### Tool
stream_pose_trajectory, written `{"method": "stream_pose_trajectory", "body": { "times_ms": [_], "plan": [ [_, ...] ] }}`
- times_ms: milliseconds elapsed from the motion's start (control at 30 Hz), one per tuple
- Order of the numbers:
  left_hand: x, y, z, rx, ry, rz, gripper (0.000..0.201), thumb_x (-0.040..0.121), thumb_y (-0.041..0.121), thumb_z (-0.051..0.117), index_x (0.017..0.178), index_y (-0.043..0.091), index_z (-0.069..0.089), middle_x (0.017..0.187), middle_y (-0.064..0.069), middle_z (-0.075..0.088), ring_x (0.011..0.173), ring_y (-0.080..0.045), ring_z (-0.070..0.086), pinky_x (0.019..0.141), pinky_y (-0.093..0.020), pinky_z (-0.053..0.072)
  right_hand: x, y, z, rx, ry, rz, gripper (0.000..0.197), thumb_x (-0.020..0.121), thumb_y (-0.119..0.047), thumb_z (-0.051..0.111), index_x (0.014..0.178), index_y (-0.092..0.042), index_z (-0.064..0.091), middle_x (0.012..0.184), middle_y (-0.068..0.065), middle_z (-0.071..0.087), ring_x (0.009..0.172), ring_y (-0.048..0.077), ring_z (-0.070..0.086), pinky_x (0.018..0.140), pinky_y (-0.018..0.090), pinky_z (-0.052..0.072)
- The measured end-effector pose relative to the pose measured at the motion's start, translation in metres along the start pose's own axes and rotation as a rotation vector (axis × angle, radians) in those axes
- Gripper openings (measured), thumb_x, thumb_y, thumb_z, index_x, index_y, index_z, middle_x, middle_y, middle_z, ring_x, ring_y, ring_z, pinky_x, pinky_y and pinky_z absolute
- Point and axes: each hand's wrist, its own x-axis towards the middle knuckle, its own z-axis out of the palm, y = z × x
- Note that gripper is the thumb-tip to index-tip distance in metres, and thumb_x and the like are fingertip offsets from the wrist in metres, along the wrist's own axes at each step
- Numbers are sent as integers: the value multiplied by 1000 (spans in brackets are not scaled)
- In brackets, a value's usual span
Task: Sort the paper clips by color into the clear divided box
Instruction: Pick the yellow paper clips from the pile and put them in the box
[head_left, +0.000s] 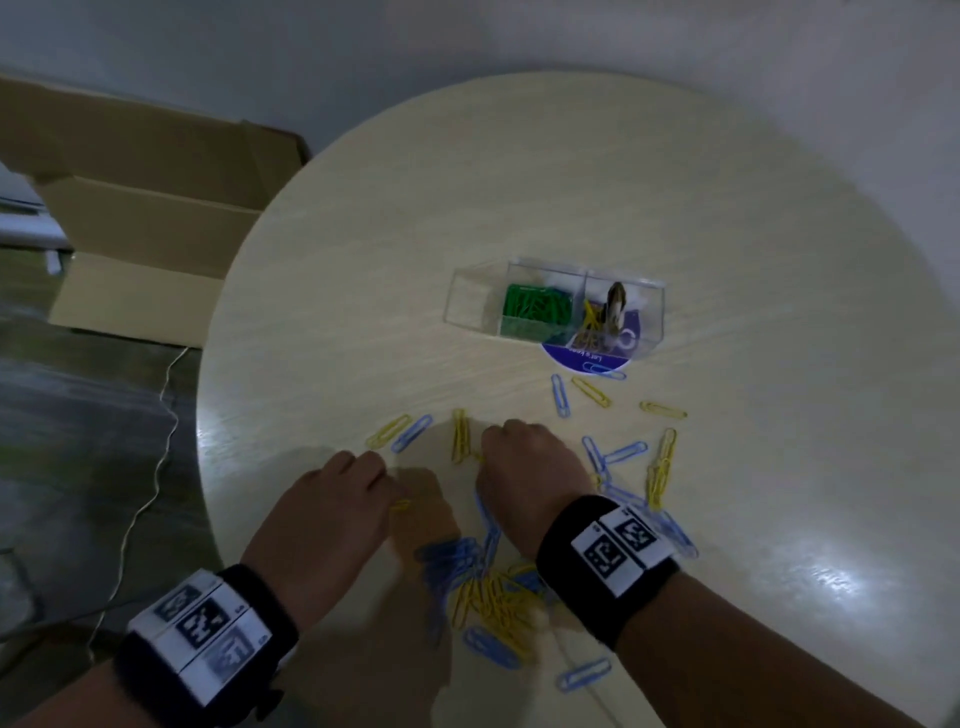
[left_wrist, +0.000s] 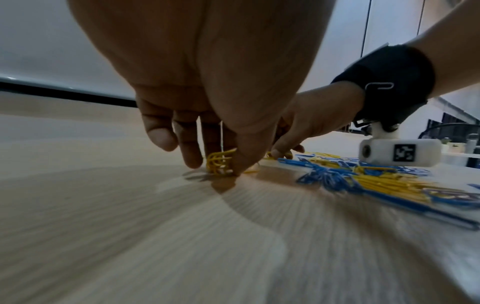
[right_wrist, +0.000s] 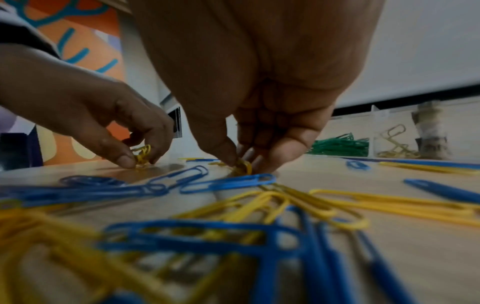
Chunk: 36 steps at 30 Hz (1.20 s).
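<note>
Nearest the head camera, a tangled heap of blue and yellow paper clips (head_left: 488, 587) lies on the round pale wooden table (head_left: 363, 260) between the two wrists, thin plastic-coated wire loops, some overlapping, with loose ones scattered ahead and to the right.

On the left, the left hand (head_left: 332, 499) reaches down to the tabletop with fingers curled; thumb and fingertips (right_wrist: 124, 158) pinch a small bunch of yellow clips (left_wrist: 218, 163), the bunch touching the wood. Just beyond its knuckles lie a yellow clip and a blue clip (head_left: 411, 432) side by side.

In the middle, the right hand (head_left: 524, 467) is also bent down to the table, its thumb and forefinger closed on a yellow clip (right_wrist: 242, 166) at the surface, beside a pair of yellow clips (head_left: 460, 435) lying flat.

Farther back and right sits the clear divided box (head_left: 467, 301), resting partly on a purple round disc (head_left: 566, 356). Its left section looks bare, the middle section holds green clips (head_left: 537, 306), and the right section holds a few yellow clips with a brownish object that is too blurred to identify
</note>
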Motion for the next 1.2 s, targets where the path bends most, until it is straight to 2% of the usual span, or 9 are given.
{"method": "stream_pose_trajectory", "body": {
  "times_ms": [133,267,367,500,633,800,967,1133,1200],
  "plan": [
    [4,12,-6,-57,-26,-39,11,80,26,49,78,20,59,73,-1,53,62,-26,56,47,-37,47,-6,19,-6,59,41,-15,17,86,-21,50,99,-10,56,104,14,59,98,35,56,75,39,44],
    [51,26,-37,-457,67,-151,16,89,41,49,80,30,57,73,9,56,65,-14,57,58,-32,47,-23,58,-30,350,270,180,12,75,-29,62,80,-18,65,82,5,69,81,27,63,66,33,45],
    [111,46,-65,-687,189,-226,9,87,31,68,83,22,68,75,7,66,69,-8,61,66,-28,47,-34,93,-51,461,460,317,8,70,-29,66,74,-22,67,71,1,71,73,22,67,63,33,51],
    [182,76,-87,-777,319,-278,7,85,25,70,84,18,71,72,9,65,68,-7,60,61,-14,39,-32,125,-74,537,589,375,6,74,-27,71,79,-27,66,68,-7,70,68,10,66,64,24,50],
    [220,94,-84,-789,297,-285,15,88,27,67,94,14,72,88,-1,71,81,-14,65,74,-23,47,-20,136,-87,556,605,376,6,77,-27,68,76,-26,63,64,-10,67,63,3,61,53,10,40],
    [223,94,-76,-800,334,-329,30,98,28,52,119,13,67,120,-7,68,109,-20,63,97,-26,46,-1,131,-94,559,635,335,3,76,-19,64,74,-21,64,64,-8,65,61,8,59,54,19,43],
    [201,65,-70,-754,465,-346,21,98,25,51,111,21,67,109,0,64,94,-16,61,84,-30,50,31,125,-96,552,560,288,9,85,-26,61,80,-24,68,75,-8,67,70,9,60,59,18,44],
    [182,40,-56,-272,399,-107,18,93,22,57,102,19,73,107,-2,67,99,-30,51,80,-42,48,24,139,-78,261,690,315,12,83,-29,62,89,-24,71,96,7,60,89,30,56,82,35,41],
    [177,36,-47,-193,367,-45,18,90,23,61,103,20,73,112,0,68,103,-32,52,77,-41,49,14,144,-61,204,621,372,21,85,-34,60,103,-25,68,113,9,55,103,33,52,92,38,39]
  ]
}}
